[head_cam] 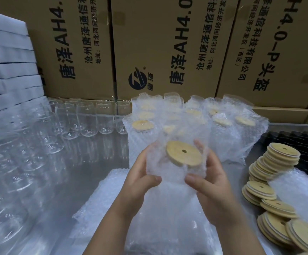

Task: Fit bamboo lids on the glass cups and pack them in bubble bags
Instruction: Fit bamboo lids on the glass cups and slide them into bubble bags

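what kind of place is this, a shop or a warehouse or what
Probably a warehouse packing station: stacked printed cardboard cartons form the backdrop, rows of empty glass cups wait, and loose bamboo lids lie beside finished bubble bags.

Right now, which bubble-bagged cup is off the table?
The bubble-wrapped glass cup with round bamboo lid, held between left hand and right hand; the other bagged cups stand behind.

Bare table strip [87, 162] open between glass cups [87, 118] on left & packed cups [195, 118]; lid stacks [271, 181] crowd right.
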